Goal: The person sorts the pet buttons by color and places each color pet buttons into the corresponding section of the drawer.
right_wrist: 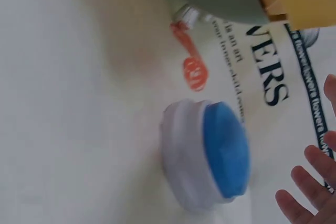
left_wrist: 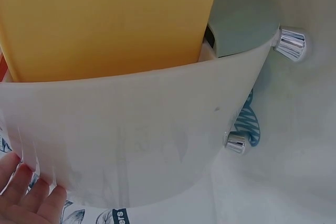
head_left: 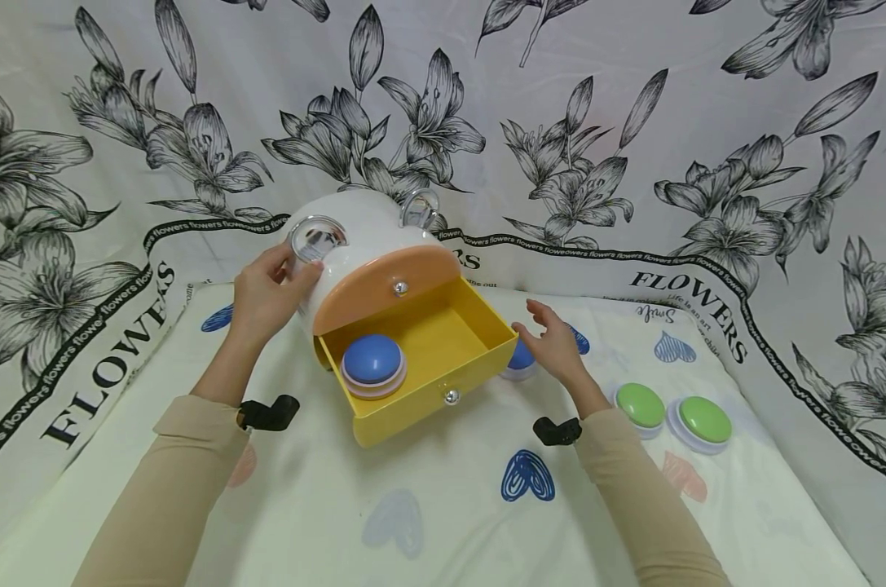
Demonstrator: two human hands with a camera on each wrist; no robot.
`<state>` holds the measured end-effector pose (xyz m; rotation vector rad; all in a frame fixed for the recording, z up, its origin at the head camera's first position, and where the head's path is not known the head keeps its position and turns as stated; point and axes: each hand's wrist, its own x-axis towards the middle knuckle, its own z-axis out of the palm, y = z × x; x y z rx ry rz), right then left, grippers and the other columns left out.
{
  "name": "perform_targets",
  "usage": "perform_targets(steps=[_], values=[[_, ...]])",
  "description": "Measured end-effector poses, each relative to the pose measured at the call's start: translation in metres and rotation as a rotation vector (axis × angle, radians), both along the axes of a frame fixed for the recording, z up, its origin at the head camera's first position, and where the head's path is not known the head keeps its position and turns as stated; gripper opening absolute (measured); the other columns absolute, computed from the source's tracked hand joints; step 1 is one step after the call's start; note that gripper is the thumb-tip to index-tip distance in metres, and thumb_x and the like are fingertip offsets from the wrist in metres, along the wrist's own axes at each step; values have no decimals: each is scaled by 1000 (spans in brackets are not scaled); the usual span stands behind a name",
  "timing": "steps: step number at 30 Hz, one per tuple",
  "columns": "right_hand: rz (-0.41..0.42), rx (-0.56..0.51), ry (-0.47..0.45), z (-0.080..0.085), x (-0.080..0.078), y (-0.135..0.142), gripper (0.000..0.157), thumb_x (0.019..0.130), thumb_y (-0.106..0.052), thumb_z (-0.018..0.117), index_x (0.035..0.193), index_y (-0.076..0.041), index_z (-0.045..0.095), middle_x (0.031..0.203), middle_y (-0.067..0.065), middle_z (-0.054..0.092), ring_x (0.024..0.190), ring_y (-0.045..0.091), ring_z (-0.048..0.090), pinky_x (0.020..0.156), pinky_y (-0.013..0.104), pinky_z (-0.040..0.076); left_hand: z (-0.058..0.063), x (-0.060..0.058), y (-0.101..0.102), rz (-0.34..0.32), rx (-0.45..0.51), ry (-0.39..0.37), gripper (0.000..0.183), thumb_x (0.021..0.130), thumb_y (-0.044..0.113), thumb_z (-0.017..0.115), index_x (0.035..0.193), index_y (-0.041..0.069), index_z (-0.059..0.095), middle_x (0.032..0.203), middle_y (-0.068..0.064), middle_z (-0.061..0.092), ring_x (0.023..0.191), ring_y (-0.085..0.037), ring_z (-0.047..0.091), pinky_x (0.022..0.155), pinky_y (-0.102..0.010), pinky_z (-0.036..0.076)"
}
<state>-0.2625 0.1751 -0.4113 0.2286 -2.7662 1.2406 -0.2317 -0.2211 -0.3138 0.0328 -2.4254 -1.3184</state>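
Observation:
A white rounded drawer box (head_left: 369, 216) with an orange front and chrome fittings on top stands in the middle of the head view. Its yellow drawer (head_left: 443, 387) is pulled out, with a small chrome knob on the front. Inside, at the drawer's left end, sits a blue push button (head_left: 372, 359) on a pale base. My left hand (head_left: 270, 293) rests on the box's white left side, fingertips against the shell. Close by the drawer's right corner, my right hand (head_left: 556, 342) holds nothing, fingers spread. Another blue push button (right_wrist: 227, 150) lies beside it, partly hidden in the head view.
Two green push buttons (head_left: 639, 405) with pale bases lie on the right, near the right forearm. A white cloth (head_left: 303, 505) printed with hearts covers the surface. Behind the box rises a white flower-print curtain (head_left: 531, 49). Black straps are worn on both wrists.

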Motion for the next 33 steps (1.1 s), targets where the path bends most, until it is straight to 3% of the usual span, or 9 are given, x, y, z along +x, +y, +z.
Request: perform_targets(steps=[6,16,24,33], values=[[14,71,-11,-20,3,4,57,89,-23,57,140,-7,36,141,14,41,126,33,41,103,49,38,0,-1,0,-2,-6,5,47,86,47,57,115,10,59,116,-8,53,120,-26,44,100,-48,42],[10,121,-137,-44,4,6,72,87,-36,59,143,-3,27,143,19,36,128,35,38,107,48,34,-1,-2,1,2,-18,14,41,86,46,58,99,7,56,114,-7,54,119,-25,45,100,-49,42],[18,156,-190,-48,5,5,82,85,-36,61,146,-1,18,147,21,27,132,38,32,109,49,29,0,-1,0,1,-9,-4,48,86,46,57,117,10,58,119,-8,53,121,-26,44,101,-48,41],[-27,158,-222,-54,6,3,84,82,-44,63,144,-4,23,146,19,30,129,36,35,107,50,32,-1,-1,0,1,-9,-7,51,85,47,57,123,12,57,121,-8,53,121,-26,43,101,-48,41]])
